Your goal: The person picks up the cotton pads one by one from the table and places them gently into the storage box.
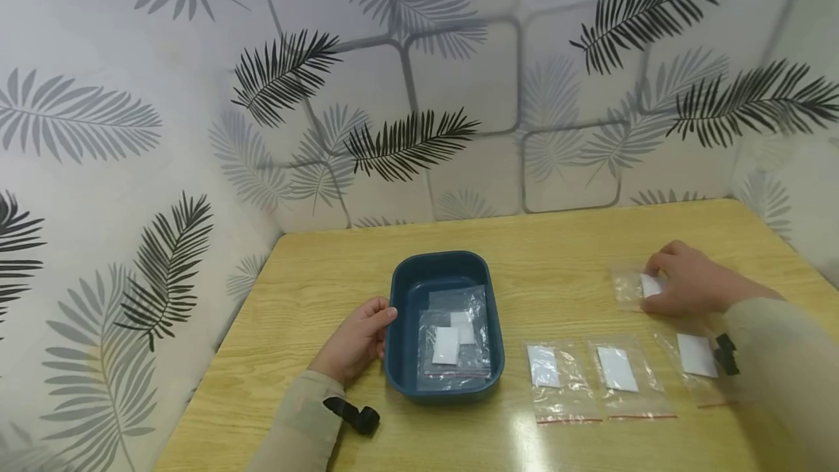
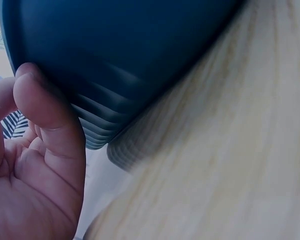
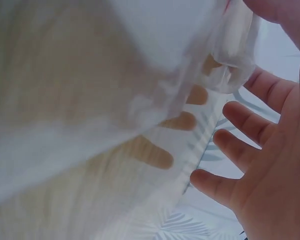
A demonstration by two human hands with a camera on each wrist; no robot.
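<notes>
My left hand holds the left rim of a dark blue plastic bin, its thumb at the rim. Ribbing shows on the bin's wall in the left wrist view. Inside lie clear zip bags with white cards, overlapping. At the far right my right hand grips a clear zip bag with a white card. In the right wrist view, the bag's folded edge lies between the thumb and forefinger of the right hand; the other fingers are spread.
Three more zip bags with white cards lie in a row right of the bin: a left one, a middle one and a right one partly behind the right sleeve. Leaf-patterned walls border the wooden table.
</notes>
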